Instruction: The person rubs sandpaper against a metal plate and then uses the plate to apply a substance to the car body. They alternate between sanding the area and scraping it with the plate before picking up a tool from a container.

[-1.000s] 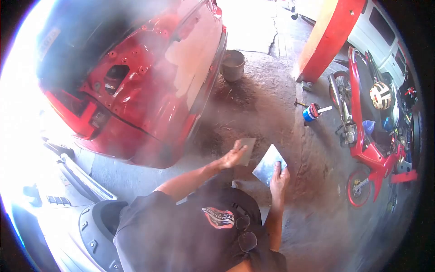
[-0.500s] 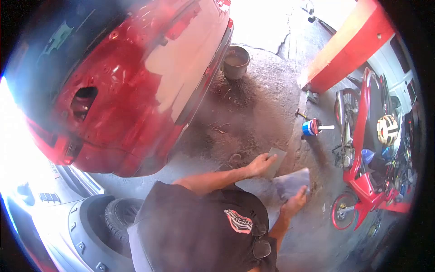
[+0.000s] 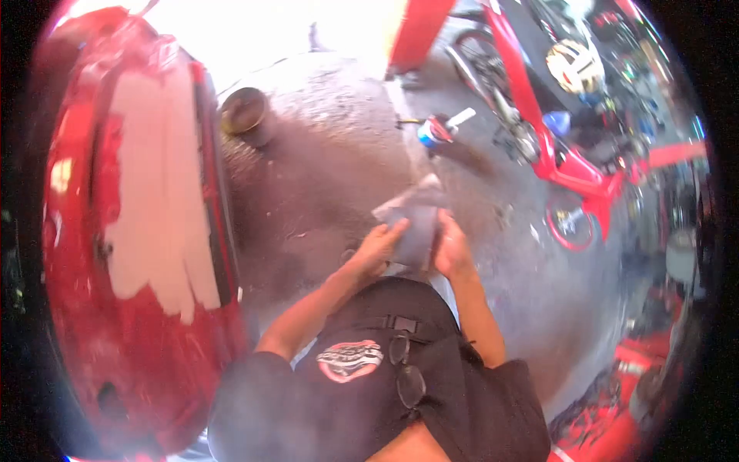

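Both hands are together in front of the body, at about waist height. My left hand point(image 3: 379, 246) is closed on the left edge of a flat grey sheet point(image 3: 418, 231), its thumb on top. From the right side, my right hand point(image 3: 453, 248) grips the same sheet's edge. A paler flat piece point(image 3: 412, 196) lies against the sheet's upper end, partly hidden by it; whether it is separate or a fold is blurred.
A red car panel with a beige patch point(image 3: 158, 192) stands at left, a bucket point(image 3: 246, 114) beside it. Ahead is a blue and white can point(image 3: 435, 132) on the floor. A red motorcycle point(image 3: 566, 173) with a helmet point(image 3: 576, 67) stands at right, near a red pillar point(image 3: 418, 35).
The view has turned to the right, so the car, can and motorcycle sit further left. My hands, apart before with a flat piece in each, have come together.
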Motion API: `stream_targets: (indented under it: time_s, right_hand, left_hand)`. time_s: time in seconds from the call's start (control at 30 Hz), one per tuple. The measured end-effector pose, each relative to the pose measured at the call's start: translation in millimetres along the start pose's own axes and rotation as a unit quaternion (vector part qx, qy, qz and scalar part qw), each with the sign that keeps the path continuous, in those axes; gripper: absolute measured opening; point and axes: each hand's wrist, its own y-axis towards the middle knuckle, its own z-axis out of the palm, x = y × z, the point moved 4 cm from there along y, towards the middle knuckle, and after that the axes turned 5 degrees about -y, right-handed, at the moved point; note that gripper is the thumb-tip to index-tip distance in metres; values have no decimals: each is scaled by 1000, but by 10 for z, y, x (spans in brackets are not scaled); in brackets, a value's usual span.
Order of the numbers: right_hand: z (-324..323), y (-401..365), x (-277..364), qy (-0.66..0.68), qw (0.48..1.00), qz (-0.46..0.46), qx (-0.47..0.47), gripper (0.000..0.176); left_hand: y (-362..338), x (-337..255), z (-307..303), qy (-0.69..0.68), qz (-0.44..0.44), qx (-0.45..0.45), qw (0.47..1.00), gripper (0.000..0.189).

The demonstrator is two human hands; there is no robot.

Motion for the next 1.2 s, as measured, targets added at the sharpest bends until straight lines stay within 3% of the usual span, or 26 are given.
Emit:
stream_targets:
  time_s: [0.1, 0.2, 0.23, 0.3, 0.33, 0.5, 0.57, 0.6, 0.63, 0.67, 0.7, 0.8, 0.83, 0.93, 0.97, 1.07, 1.2]
  right_hand:
    - [-70, 166, 35, 36, 997, 45, 51, 41]
    - [-545, 340, 193, -157, 985, 72, -28, 50]
    - [-881, 487, 133, -201, 973, 78, -79, 49]
    - [-1628, 730, 19, -158, 963, 158, -154, 46]
    - [-1949, 849, 18, -136, 952, 198, -188, 44]
    - [-2968, 1668, 377, -141, 945, 191, -223, 33]
    - [-3369, 2219, 461, -170, 938, 202, -225, 29]
    - [-3461, 2457, 547, -155, 933, 229, -232, 25]
    - [-3760, 2755, 462, -226, 924, 219, -216, 21]
    - [-3807, 2914, 724, -288, 912, 235, -172, 20]
    - [-3893, 3139, 830, -310, 903, 229, -190, 23]
    - [-4086, 3592, 1029, -297, 898, 256, -201, 26]
    - [-4053, 3730, 1174, -351, 873, 257, -221, 29]
    - [-4284, 4222, 1363, -619, 756, 81, -199, 33]
    - [-4199, 4237, 1541, -622, 752, 90, -200, 36]
    - [-4038, 4258, 1863, -626, 748, 121, -186, 37]
    - [-4003, 4153, 1831, -628, 751, 138, -149, 38]
  left_hand:
    - [323, -24, -164, -16, 36, -19, 999, 44]
    - [544, -291, -312, -34, 63, -60, 996, 43]
    - [656, -363, -412, -41, 76, -73, 994, 42]
    - [740, -565, -371, -50, 112, -113, 986, 45]
    - [819, -659, -340, -73, 129, -78, 986, 50]
    - [1416, -942, -380, -142, 169, -117, 968, 53]
    - [1723, -978, -460, -49, 200, -200, 958, 42]
    - [1860, -984, -441, -38, 191, -221, 956, 45]
    - [1902, -958, -329, -78, 178, -281, 940, 40]
    - [2165, -989, -208, -110, 194, -182, 958, 42]
    - [2351, -1056, 85, -66, 243, -115, 961, 46]
    - [2711, -958, -36, -97, 191, -232, 949, 50]
    - [2755, -1007, 103, -85, 192, -250, 945, 48]
    - [3002, -992, -38, -52, 181, -310, 932, 51]
    - [3039, -1039, 70, -118, 178, -286, 934, 48]
    - [3149, -1161, 226, -117, 196, -277, 933, 48]
    - [3166, -1289, 224, -116, 199, -268, 935, 49]
